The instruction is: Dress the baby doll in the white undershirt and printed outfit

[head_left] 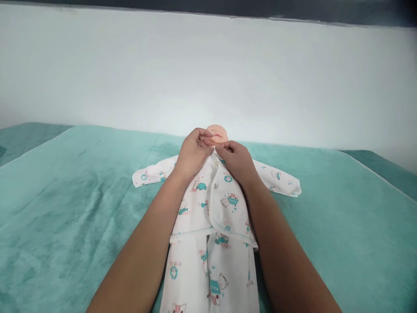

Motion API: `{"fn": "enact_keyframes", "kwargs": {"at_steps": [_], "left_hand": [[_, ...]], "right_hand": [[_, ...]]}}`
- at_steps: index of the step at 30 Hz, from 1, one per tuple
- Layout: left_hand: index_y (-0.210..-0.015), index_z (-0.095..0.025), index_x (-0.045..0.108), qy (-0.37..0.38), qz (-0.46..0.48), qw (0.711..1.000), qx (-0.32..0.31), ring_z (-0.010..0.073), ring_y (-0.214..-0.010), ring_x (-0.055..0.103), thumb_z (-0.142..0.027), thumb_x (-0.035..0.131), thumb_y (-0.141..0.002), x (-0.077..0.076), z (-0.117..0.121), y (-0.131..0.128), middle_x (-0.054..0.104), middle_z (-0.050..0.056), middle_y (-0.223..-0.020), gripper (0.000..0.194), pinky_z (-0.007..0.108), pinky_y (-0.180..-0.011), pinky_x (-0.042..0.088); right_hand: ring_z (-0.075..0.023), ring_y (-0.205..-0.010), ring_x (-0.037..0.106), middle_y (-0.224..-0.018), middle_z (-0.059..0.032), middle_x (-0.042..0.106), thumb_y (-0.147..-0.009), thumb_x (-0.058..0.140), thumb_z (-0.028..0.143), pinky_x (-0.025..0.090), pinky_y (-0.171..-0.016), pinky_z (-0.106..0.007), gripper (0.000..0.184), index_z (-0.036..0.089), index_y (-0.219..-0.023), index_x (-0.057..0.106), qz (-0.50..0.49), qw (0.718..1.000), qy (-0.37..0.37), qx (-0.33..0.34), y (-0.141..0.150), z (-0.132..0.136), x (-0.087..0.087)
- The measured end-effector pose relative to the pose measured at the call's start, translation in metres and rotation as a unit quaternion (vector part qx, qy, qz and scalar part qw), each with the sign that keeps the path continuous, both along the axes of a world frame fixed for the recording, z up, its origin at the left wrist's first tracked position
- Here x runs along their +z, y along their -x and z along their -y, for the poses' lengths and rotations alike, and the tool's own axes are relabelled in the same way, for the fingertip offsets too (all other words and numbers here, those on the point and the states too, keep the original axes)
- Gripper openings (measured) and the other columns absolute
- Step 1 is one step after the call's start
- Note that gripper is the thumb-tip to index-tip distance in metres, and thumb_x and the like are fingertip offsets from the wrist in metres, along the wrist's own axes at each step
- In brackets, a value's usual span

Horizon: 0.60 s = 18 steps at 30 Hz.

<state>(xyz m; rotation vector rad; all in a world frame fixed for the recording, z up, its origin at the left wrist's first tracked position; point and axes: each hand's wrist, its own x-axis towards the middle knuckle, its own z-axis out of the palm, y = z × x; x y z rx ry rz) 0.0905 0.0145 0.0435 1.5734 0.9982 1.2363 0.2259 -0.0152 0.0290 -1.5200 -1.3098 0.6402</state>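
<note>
A baby doll (217, 131) lies on its back, dressed in a white printed baby jacket (195, 208) and matching pants (189, 269). At the neck of the jacket, just below the doll's chin, both of my hands meet. My left hand (194, 150) pinches the collar with thumb and fingers curled. Close beside it, my right hand (237, 160) grips the collar's other side, fingers bent inward. Below the hands, the jacket's front edges overlap, with small snaps showing along them. Its sleeves stretch out to both sides. My fingertips partly hide the collar.
A teal plush blanket (81, 208) spreads under the doll, with darker teal areas (384, 167) at both sides. Behind it rises a white wall (208, 74), with a dark band (208, 8) along the top.
</note>
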Motion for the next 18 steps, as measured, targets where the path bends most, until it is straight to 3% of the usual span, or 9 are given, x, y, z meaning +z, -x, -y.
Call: {"fn": "enact_keyframes", "kwargs": {"at_steps": [7,11,18], "left_hand": [[-0.087,-0.020,0.062,-0.014,-0.049,0.997,0.051,0.0127,-0.077,0.059,-0.004,0.058,-0.068,-0.0037,-0.0040,-0.0021,0.063,-0.001,-0.084,0.025,0.028,-0.078,0.048],[-0.084,-0.020,0.068,-0.019,-0.113,0.992,0.053,0.0159,-0.081,0.060,-0.010,0.057,-0.073,-0.0031,-0.0037,-0.0017,0.066,0.002,-0.087,0.019,0.032,-0.083,0.049],[-0.087,-0.025,0.075,-0.070,-0.201,0.976,0.046,0.0221,-0.108,0.060,-0.010,0.046,-0.082,-0.0021,-0.0013,-0.0028,0.068,0.005,-0.110,0.034,0.037,-0.100,0.045]], "right_hand": [[-0.0176,-0.075,0.053,-0.079,-0.0001,0.064,-0.076,0.058,0.037,0.039,-0.072,-0.032,0.018,0.020,-0.076,0.065,-0.014,1.000,0.001,0.011,-0.0013,-0.0033,-0.0026],[-0.0174,-0.073,0.054,-0.075,-0.0002,0.064,-0.077,0.057,0.036,0.040,-0.070,-0.031,0.017,0.020,-0.072,0.063,-0.022,0.999,-0.015,-0.029,-0.0017,-0.0039,-0.0032],[-0.0157,-0.071,0.056,-0.073,0.0008,0.063,-0.075,0.059,0.033,0.043,-0.070,-0.030,0.013,0.020,-0.072,0.061,-0.068,0.995,-0.054,-0.057,-0.0008,-0.0058,-0.0048]]}}
